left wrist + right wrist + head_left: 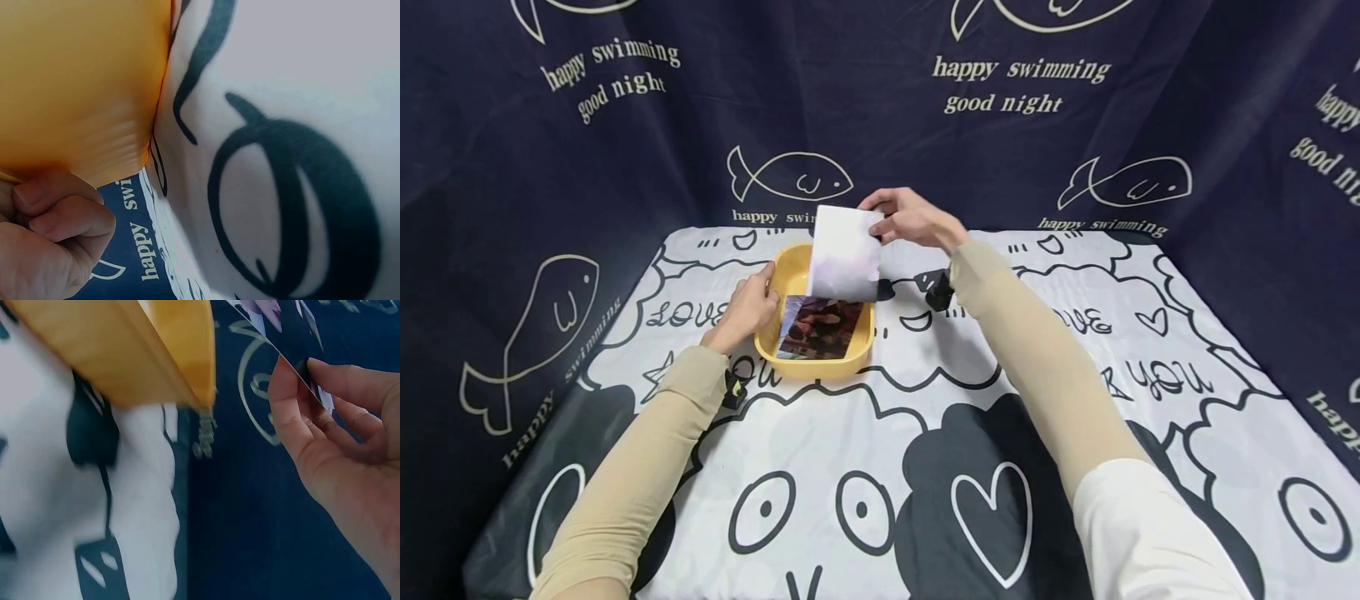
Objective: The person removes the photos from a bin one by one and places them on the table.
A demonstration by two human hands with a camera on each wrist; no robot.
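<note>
A yellow plastic basin (823, 368) stands on the patterned cloth, left of the middle in the head view. My left hand (748, 307) grips its left rim; in the left wrist view the curled fingers (59, 206) lie against the basin wall (75, 94). Above the basin's far right part, my right hand (913, 218) pinches a pale photo card (844, 250) by its right edge, thumb on one face and fingers on the other. The right wrist view shows a printed side of this card (284, 331). Another picture card (820, 327), dark reddish, lies inside the basin.
The table is covered by a white cloth (805, 450) with black cartoon drawings. Dark blue curtains (895, 125) with fish and lettering hang behind and at both sides. A black wrist device (937, 290) sits under the right forearm and another (733, 390) by the left.
</note>
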